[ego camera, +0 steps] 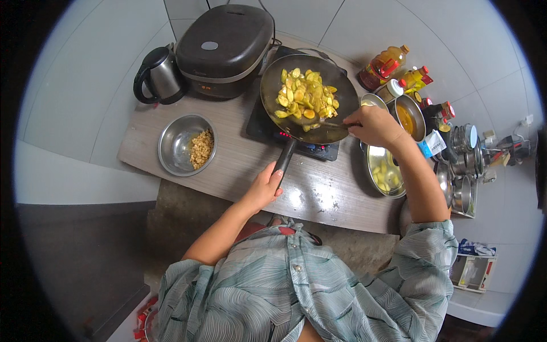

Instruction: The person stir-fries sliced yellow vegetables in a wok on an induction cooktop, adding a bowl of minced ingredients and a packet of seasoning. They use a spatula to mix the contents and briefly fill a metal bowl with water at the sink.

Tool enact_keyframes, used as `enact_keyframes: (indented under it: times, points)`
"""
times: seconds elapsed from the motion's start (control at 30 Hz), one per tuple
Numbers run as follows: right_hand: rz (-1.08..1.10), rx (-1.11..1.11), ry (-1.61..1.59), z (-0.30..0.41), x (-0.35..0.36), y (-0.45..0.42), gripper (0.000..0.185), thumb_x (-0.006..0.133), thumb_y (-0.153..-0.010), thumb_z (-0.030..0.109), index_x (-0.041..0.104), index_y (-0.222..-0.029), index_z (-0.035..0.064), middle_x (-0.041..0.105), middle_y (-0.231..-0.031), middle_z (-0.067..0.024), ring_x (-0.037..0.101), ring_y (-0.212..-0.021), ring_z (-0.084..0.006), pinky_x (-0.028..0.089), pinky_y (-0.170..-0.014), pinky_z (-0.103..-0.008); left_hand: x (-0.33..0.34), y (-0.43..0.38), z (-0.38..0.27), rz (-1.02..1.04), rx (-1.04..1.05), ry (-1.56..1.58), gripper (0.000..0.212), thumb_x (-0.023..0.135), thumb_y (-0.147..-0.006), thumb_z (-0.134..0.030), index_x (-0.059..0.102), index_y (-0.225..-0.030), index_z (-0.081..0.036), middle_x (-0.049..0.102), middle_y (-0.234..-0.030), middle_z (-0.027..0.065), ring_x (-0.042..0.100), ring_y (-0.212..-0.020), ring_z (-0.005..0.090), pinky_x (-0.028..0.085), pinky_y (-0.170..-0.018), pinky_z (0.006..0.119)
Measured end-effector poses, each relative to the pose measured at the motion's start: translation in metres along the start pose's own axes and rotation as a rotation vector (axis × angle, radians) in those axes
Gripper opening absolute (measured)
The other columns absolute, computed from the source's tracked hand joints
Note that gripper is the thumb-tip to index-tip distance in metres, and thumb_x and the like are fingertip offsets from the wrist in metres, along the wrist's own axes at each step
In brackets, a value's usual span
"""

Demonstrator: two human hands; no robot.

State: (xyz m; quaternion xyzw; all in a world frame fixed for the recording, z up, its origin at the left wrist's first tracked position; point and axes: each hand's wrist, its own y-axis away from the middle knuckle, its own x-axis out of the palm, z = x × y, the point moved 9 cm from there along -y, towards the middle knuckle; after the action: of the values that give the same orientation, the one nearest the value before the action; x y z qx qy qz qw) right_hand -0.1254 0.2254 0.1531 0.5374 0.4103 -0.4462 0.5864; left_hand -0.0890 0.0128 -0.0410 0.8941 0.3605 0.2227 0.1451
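A dark frying pan rests on a black induction cooktop. Sliced yellow-green vegetables are heaped inside it. My left hand grips the pan's black handle. Over the pan's right rim, my right hand holds the handle of a spatula or similar utensil; its far end is among the food at the near side of the pan. To the left, a steel bowl holds brown crumbly food.
A rice cooker and electric kettle stand at the back left. At right are an oil bottle, smaller bottles, a metal container of yellow liquid and a lidded glass-topped pot. Stacked metal pots stand farther right.
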Motion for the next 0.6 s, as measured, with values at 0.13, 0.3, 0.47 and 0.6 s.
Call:
enact_keyframes:
  times: [0.13, 0.3, 0.47, 0.6]
  points:
    - [-0.2, 0.066, -0.115, -0.018, 0.01, -0.018, 0.026, 0.056, -0.084, 0.019, 0.071, -0.102, 0.0082, 0.068, -0.08, -0.0172, 0.068, -0.077, -0.0296, 0.053, -0.074, -0.0385, -0.001, 0.001, 0.0, 0.007, 0.01, 0.011, 0.035, 0.043, -0.1, -0.025, 0.042, -0.13, -0.008, 0.041, -0.074, -0.0021, 0.047, -0.057, 0.0061, 0.036, -0.044, 0.022]
    - [-0.098, 0.391, -0.578, -0.065, -0.025, 0.004, 0.026, 0.055, -0.09, 0.021, 0.071, -0.1, 0.0038, 0.06, -0.056, -0.0047, 0.053, -0.043, -0.0103, 0.041, -0.04, -0.0276, -0.002, 0.005, -0.008, 0.008, 0.01, -0.001, 0.032, 0.043, -0.1, -0.024, 0.044, -0.128, -0.008, 0.039, -0.073, -0.0025, 0.046, -0.056, 0.0059, 0.035, -0.044, 0.021]
    - [-0.032, 0.281, -0.47, -0.042, -0.047, 0.029, 0.023, 0.057, -0.091, 0.019, 0.07, -0.1, 0.0021, 0.06, -0.06, -0.0023, 0.051, -0.047, -0.0065, 0.04, -0.044, -0.0235, -0.002, 0.004, -0.006, 0.0, 0.008, 0.026, 0.032, 0.044, -0.1, -0.023, 0.044, -0.127, -0.007, 0.039, -0.073, -0.0028, 0.045, -0.055, 0.0058, 0.034, -0.044, 0.021]
    - [0.091, 0.113, -0.128, -0.014, -0.038, 0.033, 0.023, 0.062, -0.08, 0.017, 0.072, -0.097, 0.0039, 0.069, -0.075, -0.0113, 0.066, -0.065, -0.0188, 0.052, -0.063, -0.0316, -0.003, 0.001, -0.001, -0.004, 0.007, 0.043, 0.032, 0.045, -0.099, -0.023, 0.044, -0.127, -0.007, 0.039, -0.073, -0.0028, 0.044, -0.055, 0.0058, 0.034, -0.044, 0.021]
